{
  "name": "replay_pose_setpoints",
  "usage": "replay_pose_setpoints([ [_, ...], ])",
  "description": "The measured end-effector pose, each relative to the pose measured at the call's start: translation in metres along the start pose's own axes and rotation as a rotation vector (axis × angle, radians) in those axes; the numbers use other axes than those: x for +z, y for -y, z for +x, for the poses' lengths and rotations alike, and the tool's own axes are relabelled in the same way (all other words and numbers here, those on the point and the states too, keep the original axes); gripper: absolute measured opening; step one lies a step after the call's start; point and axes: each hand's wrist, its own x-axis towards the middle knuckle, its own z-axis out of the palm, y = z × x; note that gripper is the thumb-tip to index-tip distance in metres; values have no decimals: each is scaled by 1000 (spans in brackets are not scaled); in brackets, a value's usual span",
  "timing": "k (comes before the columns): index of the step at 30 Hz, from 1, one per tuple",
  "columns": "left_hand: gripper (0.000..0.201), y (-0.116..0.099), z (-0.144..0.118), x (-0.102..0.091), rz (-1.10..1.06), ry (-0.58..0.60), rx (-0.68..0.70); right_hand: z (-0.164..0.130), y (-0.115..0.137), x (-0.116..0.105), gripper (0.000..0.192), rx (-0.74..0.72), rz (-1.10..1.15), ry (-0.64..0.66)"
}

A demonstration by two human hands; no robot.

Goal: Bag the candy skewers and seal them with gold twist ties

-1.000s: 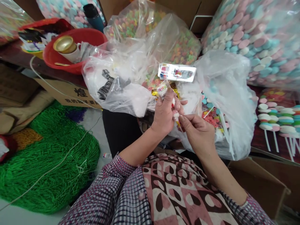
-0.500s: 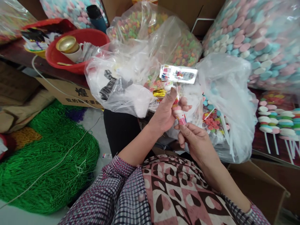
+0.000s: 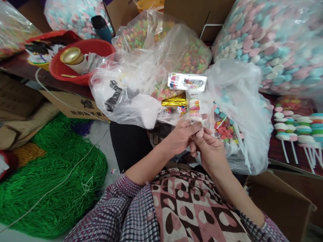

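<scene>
A candy skewer (image 3: 194,105) in a clear printed wrapper stands upright above my two hands. My left hand (image 3: 182,135) is closed in a pinch at the wrapper's lower end. Right beside it, my right hand (image 3: 210,147) pinches the same end, thumb and fingers together. The fingers of both hands meet and hide the bottom of the wrapper and any stick. Just behind the skewer lie a stack of silver printed wrappers (image 3: 186,80) and a bundle of gold twist ties (image 3: 173,101).
Finished-looking marshmallow skewers (image 3: 304,129) lie at the right. Large bags of marshmallows (image 3: 272,47) and ring candies (image 3: 194,57) stand behind. A red basin (image 3: 98,47) holds bowls. Green cord (image 3: 52,181) heaps on the floor, and an open carton (image 3: 282,201) sits lower right.
My left hand has slid down from the skewer's upper part to its lower end, joining my right hand. The wrapped candies now show clearly above my fingers. The view has shifted slightly.
</scene>
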Motion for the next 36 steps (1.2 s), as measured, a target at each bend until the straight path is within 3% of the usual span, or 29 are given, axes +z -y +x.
replay_pose_setpoints([
  [3, 66, 1, -1, -1, -1, 8, 24, 3, -2, -2, 44, -6, -17, -38],
  [7, 59, -5, -1, -1, -44, -10, 160, 5, -2, -4, 35, -7, -100, -90],
  [14, 49, -17, -3, 10, -121, -219, 177, 4, 1, 1, 32, -5, -164, -93],
  [21, 50, -2, -2, 8, 6, -118, 113, 6, -2, -1, 40, 14, -140, -100],
  [25, 43, -1, -2, 4, 0, -89, 102, 3, 11, -11, 40, 40, -270, 25],
  [27, 32, -6, -4, 3, -32, -123, 133, 1, 22, -20, 39, -14, -414, 54],
  [29, 18, -10, -6, 3, -78, -156, 169, 2, 31, -29, 35, -136, -497, -45],
  [32, 17, -12, -9, 4, -133, -54, 118, 12, 37, -35, 27, -288, -408, -229],
  [34, 24, -9, -10, 6, -167, 79, 38, 22, 37, -35, 33, -264, -244, -172],
  [36, 31, -5, -12, 7, -194, 193, -42, 30, 39, -31, 42, -140, -75, -13],
])
